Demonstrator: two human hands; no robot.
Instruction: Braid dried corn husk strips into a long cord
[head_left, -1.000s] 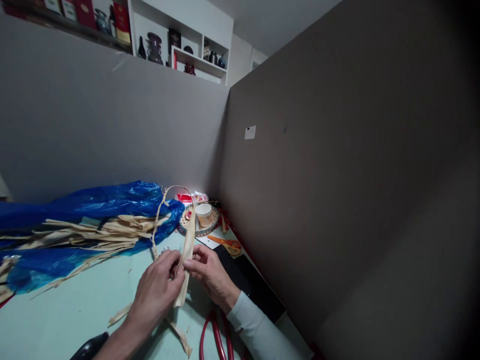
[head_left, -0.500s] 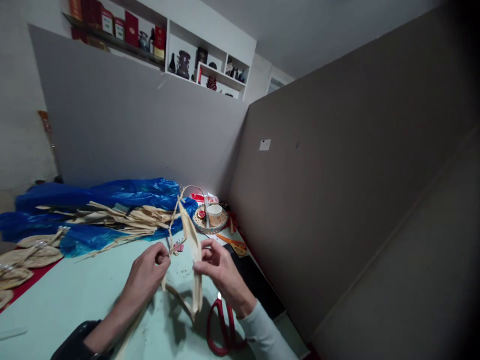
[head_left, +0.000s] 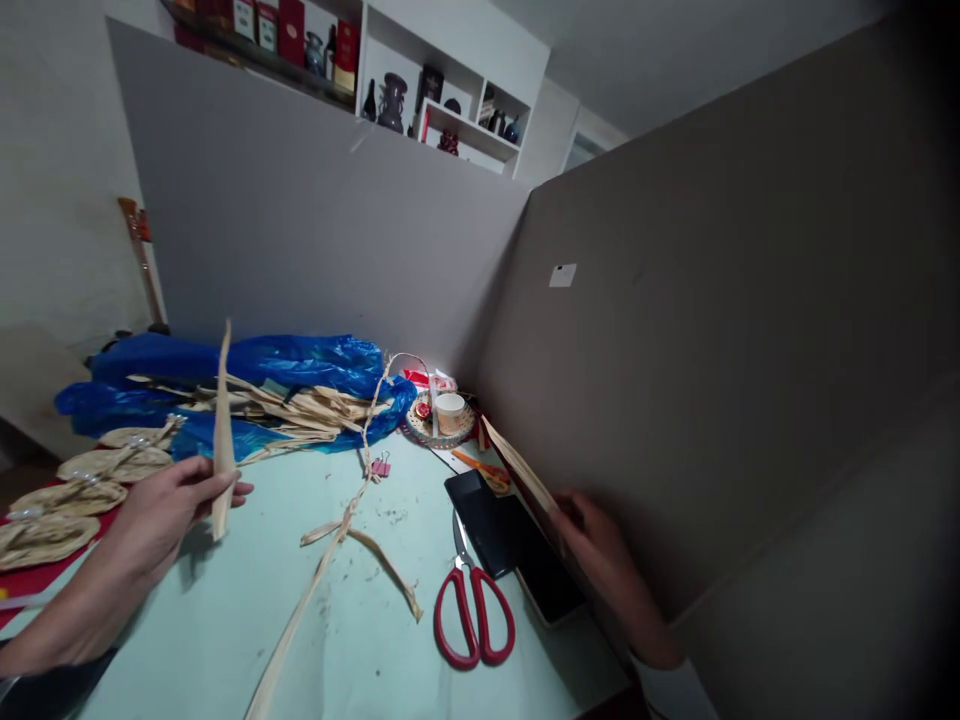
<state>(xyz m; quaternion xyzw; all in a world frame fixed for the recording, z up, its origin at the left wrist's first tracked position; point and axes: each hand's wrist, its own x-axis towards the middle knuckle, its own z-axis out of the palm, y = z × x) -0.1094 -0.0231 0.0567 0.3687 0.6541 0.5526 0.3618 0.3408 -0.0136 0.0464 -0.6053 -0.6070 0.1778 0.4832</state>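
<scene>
My left hand (head_left: pixel 169 510) is out at the left and grips a pale dried-leaf strip (head_left: pixel 222 430) that stands nearly upright. My right hand (head_left: pixel 600 545) is far to the right against the grey partition and holds another dried-leaf strip (head_left: pixel 519 465) that slants up to the left. Between the hands a thin braided cord of leaf (head_left: pixel 352 500) lies on the pale green tabletop (head_left: pixel 225 620), running from a pink binder clip (head_left: pixel 380 467) toward the near edge. Red-handled scissors (head_left: pixel 472 610) lie just left of my right hand.
A blue plastic sheet (head_left: pixel 300 365) holds a pile of dried leaves (head_left: pixel 300 410) at the back. A woven coaster with a paper cup (head_left: pixel 450 412) sits in the corner, orange scissors (head_left: pixel 484 468) beside it. A black phone (head_left: pixel 487 515) lies near the partition. Woven leaf pieces (head_left: pixel 82 470) lie at far left.
My hands have pulled wide apart, each carrying off one leaf strip. The braided cord they held together now lies loose on the table. The view has swung left.
</scene>
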